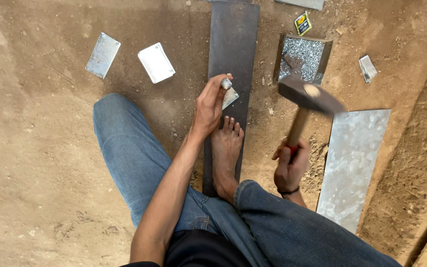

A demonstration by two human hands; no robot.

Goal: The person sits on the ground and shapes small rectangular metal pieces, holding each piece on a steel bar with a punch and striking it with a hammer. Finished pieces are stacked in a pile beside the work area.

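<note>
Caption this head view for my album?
Left hand steadies a punch on a plate; right hand raises a hammer.

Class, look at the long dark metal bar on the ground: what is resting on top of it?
On the dark bar rest a bare foot and a small shiny plate, which the left hand pins with a short punch. The hand partly covers the plate.

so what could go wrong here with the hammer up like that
1. The left hand pinches a short metal punch upright on a small metal piece; the raised hammer in the right hand could miss and strike the fingers.
2. The bare foot rests on the dark steel bar just below the punch, so a glancing blow or a jumping piece might hit the toes.
</note>
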